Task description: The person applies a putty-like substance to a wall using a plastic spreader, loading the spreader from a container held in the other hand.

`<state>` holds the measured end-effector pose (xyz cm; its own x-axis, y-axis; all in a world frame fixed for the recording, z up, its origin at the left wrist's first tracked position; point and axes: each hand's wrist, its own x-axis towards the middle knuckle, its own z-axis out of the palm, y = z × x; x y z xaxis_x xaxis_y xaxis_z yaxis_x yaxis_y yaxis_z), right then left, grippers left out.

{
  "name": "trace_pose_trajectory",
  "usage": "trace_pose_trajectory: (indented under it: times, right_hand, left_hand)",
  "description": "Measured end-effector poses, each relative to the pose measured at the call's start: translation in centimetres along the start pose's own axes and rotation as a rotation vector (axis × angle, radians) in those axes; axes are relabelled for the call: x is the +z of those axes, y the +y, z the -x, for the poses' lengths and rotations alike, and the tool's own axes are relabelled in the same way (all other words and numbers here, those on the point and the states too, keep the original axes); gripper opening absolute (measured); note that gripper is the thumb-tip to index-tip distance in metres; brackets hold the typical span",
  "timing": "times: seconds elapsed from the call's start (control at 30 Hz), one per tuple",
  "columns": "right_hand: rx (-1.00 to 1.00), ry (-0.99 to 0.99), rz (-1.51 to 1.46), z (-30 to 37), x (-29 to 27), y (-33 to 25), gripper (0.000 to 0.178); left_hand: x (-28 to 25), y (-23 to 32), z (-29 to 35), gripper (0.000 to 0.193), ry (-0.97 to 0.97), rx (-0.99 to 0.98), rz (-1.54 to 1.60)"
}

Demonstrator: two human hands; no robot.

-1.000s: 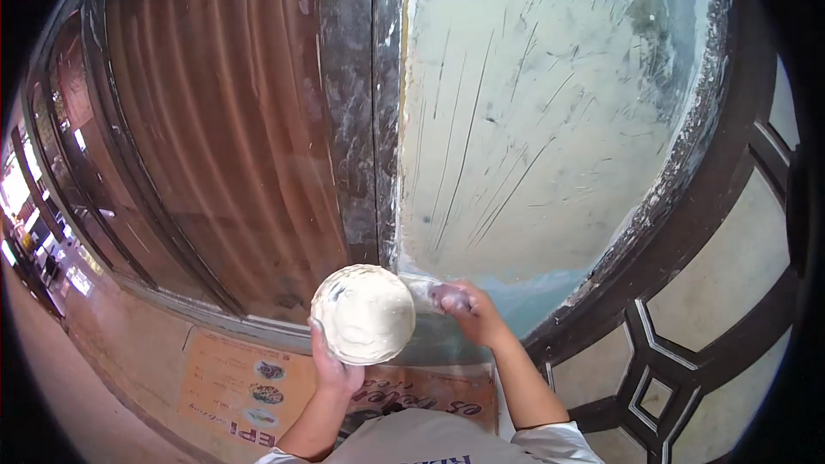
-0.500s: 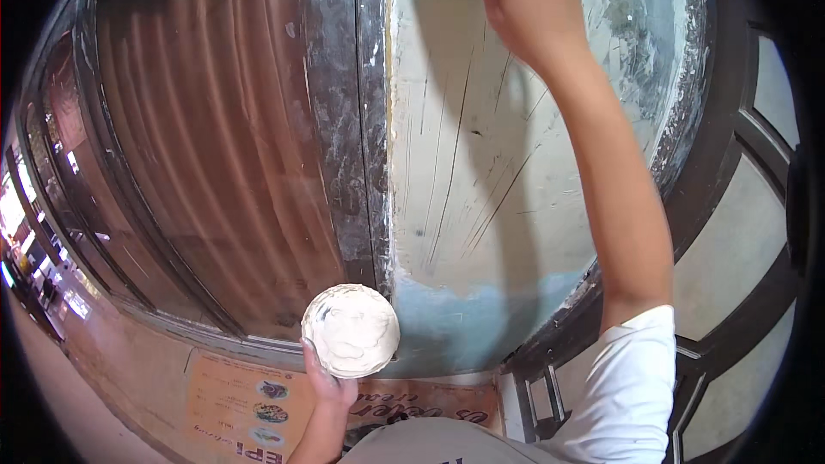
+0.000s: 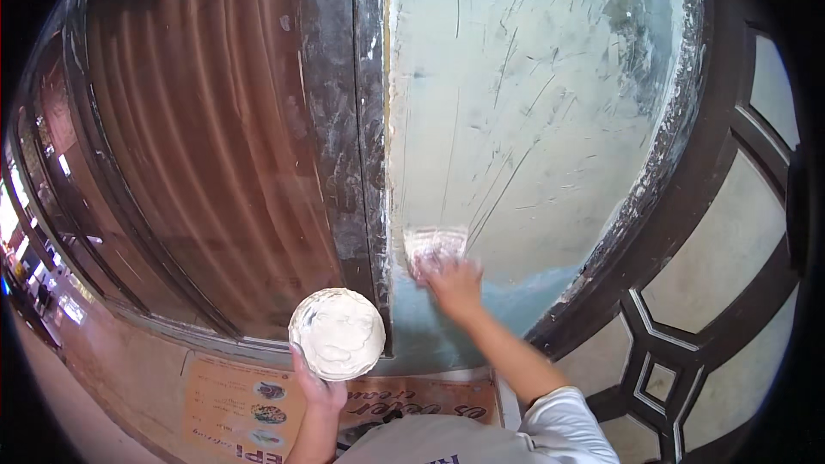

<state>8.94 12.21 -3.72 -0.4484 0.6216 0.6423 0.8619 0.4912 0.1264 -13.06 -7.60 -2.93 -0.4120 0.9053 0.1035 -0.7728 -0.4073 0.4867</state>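
My left hand point(image 3: 318, 385) is closed on the near edge of a round bowl point(image 3: 297, 339) filled with creamy white putty point(image 3: 344, 335). My right hand point(image 3: 455, 282), a little blurred, grips a flat, wide spreader point(image 3: 436, 245) smeared with white. Its blade is against the lower part of a wall panel point(image 3: 524, 155), just right of the dark wooden frame. A pale coat covers most of that panel, with dark scratch-like lines running through it. Bare blue-green paint point(image 3: 447, 326) shows along its bottom.
A dark wooden frame post point(image 3: 344, 120) borders the panel on the left, beside a glass pane with a brown curtain point(image 3: 198, 146) behind it. To the right is a dark door with pale panels point(image 3: 687, 249). An orange printed banner point(image 3: 232, 404) lies on the floor.
My right hand has come down from the top of the panel to its lower left with the spreader. The bowl in my left hand has shifted slightly left.
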Motion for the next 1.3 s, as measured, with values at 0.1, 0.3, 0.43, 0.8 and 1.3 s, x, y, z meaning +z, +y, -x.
trace_pose_trajectory:
  times: [0.1, 0.3, 0.43, 0.8, 1.3]
  right_hand:
    - [0.032, -0.073, -0.119, 4.0, 1.5, -2.2, 0.049]
    - [-0.100, 0.186, -0.125, -0.8, -6.3, 1.5, 0.043]
    - [-0.174, 0.613, 0.143, -13.2, -18.9, 9.0, 0.047]
    - [-0.086, 0.845, 0.358, -28.9, -29.2, 12.2, 0.038]
    - [0.191, -0.074, -0.173, 7.6, 0.8, 1.4, 0.045]
  left_hand:
    - [0.2, 0.1, 0.2, 0.060, 0.038, -0.027, -0.023]
    - [-0.3, 0.0, 0.5, 0.061, 0.006, -0.033, -0.025]
    - [-0.8, 0.1, 1.0, 0.062, 0.020, -0.037, -0.036]
    - [0.9, -1.0, 1.5, 0.059, -0.008, -0.114, -0.043]
    - [0.6, -0.5, 2.1, 0.061, 0.029, -0.054, -0.118]
